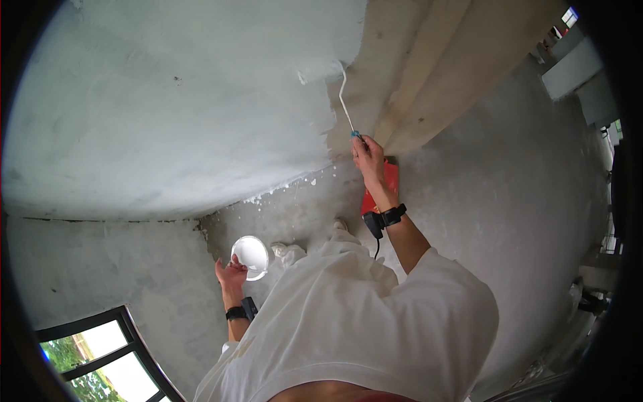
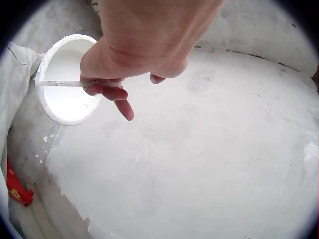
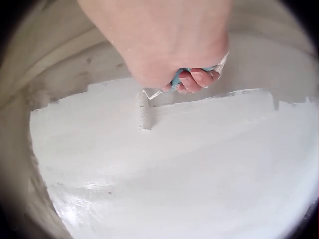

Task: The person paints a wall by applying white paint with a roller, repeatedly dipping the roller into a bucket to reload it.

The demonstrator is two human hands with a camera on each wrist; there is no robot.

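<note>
A white bucket [image 1: 266, 258] with white paint inside is beside my left hand [image 1: 232, 276] in the head view. In the left wrist view, curled fingers grip the bucket's flat white handle [image 2: 62, 83], which crosses its mouth. My right hand [image 1: 368, 161] holds a paint roller [image 1: 345, 94] by its blue grip [image 3: 175, 79]. The white, paint-coated roller sleeve [image 3: 144, 114] lies against the wall [image 1: 201, 120], at the edge where wet white paint meets bare grey-brown surface.
Near my right forearm a red object [image 1: 390, 179] lies on the grey floor [image 1: 462, 214]. White splashes [image 1: 268, 194] dot the floor along the wall's foot. A dark-framed window [image 1: 127, 335] is at lower left. My shoes [image 1: 278, 249] stand near the bucket.
</note>
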